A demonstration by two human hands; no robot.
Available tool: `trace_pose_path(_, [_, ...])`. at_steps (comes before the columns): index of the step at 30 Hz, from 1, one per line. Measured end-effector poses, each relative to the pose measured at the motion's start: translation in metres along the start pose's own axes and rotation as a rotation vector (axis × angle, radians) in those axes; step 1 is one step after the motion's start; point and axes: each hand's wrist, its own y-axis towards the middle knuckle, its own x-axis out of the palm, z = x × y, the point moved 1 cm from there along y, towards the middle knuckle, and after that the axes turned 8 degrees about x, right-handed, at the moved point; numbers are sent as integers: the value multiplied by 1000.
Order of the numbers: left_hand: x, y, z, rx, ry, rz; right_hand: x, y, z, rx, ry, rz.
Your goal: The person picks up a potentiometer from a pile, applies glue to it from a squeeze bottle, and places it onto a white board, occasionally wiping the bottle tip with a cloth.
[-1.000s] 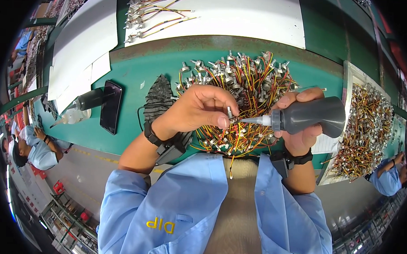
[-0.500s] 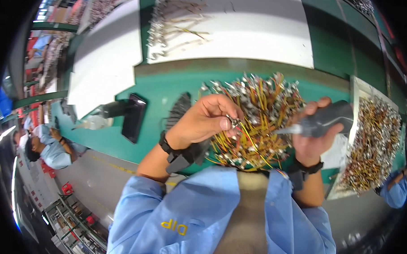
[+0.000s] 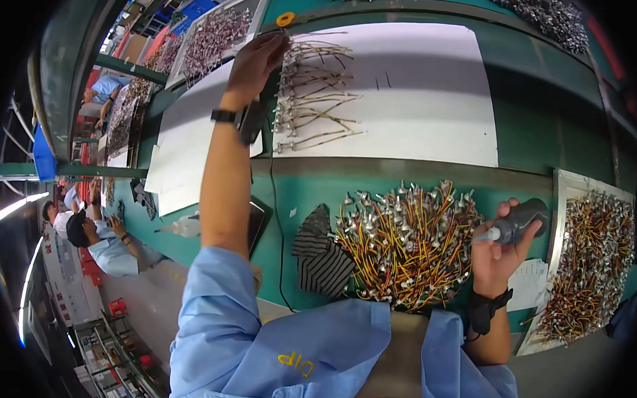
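Note:
My left hand [image 3: 256, 65] reaches to the far left edge of a white board [image 3: 420, 97]. Its fingers are pinched at the far end of a row of small metal parts with wires [image 3: 288, 103], at a part whose wires trail right; the fingertips partly hide it. My right hand [image 3: 498, 251] is wrapped round a dark squeeze bottle [image 3: 522, 221] with a pale nozzle pointing left. Beside that hand, a large heap of wired metal parts [image 3: 408, 248] with yellow, red and black leads lies on the green bench.
A striped dark cloth [image 3: 323, 259] lies left of the heap, by a black cable [image 3: 274, 218]. At right stands a tray [image 3: 558, 207] full of wired parts, near a paper sheet [image 3: 528, 285]. A yellow tape ring [image 3: 285, 19] sits beyond my left hand. Another person [image 3: 106, 244] works at left.
My left hand has moved from above the heap to the row's far end, carrying a wired part. My right hand, still holding the bottle, has moved slightly. The view has shifted, showing more of the far bench.

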Motion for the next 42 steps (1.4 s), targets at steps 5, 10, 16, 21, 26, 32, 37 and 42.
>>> trace_pose_path(5, [-14,74,-36,90,809,-93,-5,-2,-1,11,-34,-40])
trace_pose_path(10, [-57,110,-93,199,933,-68,-3,2,0,41,-66,-106])
trace_pose_path(16, [-53,118,-107,255,984,-37,-4,0,0,48,-68,-97])
trace_pose_path(21, [-42,108,-86,421,1082,109,-3,-2,-1,60,-71,-105])
trace_pose_path(26, [-24,78,-54,446,921,25,-5,-6,1,79,-10,-69])
trace_pose_path(32, [126,-51,23,193,759,-593,-9,-2,-4,72,36,-53])
trace_pose_path(37, [115,-65,15,85,926,-937,-9,5,-2,105,75,-189])
trace_pose_path(42, [-8,47,-39,322,1100,-46,-6,-4,-1,94,6,-199])
